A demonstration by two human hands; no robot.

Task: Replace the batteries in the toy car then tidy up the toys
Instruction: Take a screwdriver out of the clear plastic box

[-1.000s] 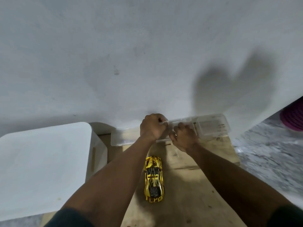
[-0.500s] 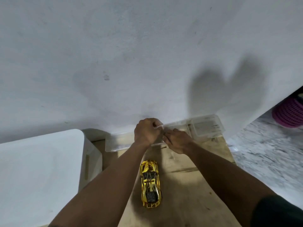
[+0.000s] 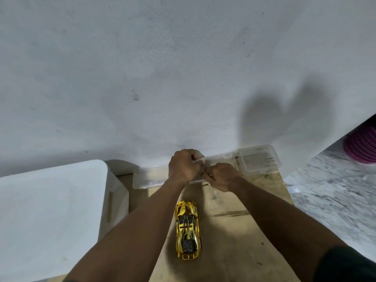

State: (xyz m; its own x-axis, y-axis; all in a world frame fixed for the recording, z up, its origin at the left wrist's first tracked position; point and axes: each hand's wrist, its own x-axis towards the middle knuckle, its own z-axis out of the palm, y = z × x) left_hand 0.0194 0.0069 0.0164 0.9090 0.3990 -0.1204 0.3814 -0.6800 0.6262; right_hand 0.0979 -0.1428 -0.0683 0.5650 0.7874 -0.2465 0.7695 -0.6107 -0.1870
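Observation:
A shiny gold toy car stands on its wheels on the wooden table, nose toward the wall, between my forearms. At the table's far edge, against the wall, lies a long clear plastic box. My left hand is clenched around the middle of the box's thin clear edge. Close beside it, my right hand has its fingers curled at the box's front rim; what they pinch is too small to tell. No batteries are visible.
A white bin or cabinet stands at the left, next to the table. A grey plastered wall rises right behind the box. To the right lie a marble-patterned floor and a purple mesh basket.
My right hand has slid left along the box and now nearly touches my left hand. The car has not moved on the table; the camera shifted slightly.

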